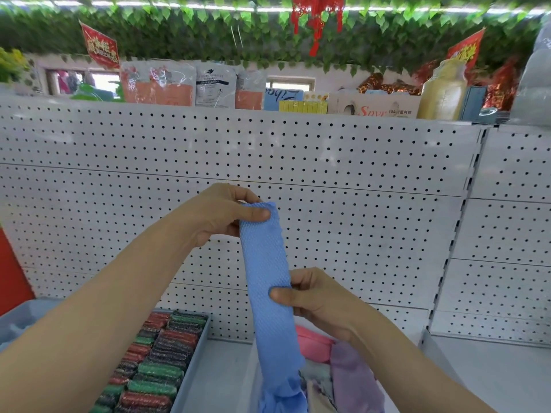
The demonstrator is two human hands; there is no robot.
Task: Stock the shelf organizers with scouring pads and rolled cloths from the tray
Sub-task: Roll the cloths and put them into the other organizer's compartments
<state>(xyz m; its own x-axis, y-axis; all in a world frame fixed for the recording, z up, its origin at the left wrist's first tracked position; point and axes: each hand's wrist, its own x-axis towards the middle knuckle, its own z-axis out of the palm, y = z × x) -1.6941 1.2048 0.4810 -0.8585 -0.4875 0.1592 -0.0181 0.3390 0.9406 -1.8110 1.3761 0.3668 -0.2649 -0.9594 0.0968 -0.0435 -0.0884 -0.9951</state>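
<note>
the left hand (pixel 222 213) pinches the top end of a long blue cloth (pixel 267 263) between thumb and fingers, and the right hand (pixel 313 299) has its grip closed on the cloth's middle, holding it up before the pegboard (pixel 357 180). below left, an organizer (pixel 193 356) holds rows of scouring pads (pixel 155 362); pink and purple cloths (pixel 334 353) lie below the right hand.

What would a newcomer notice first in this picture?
First, the blue cloth held up in the middle, the left hand pinching its top and the right hand gripping it lower down. Next, the bin of red and green scouring pads at lower left, before the white pegboard.
</note>
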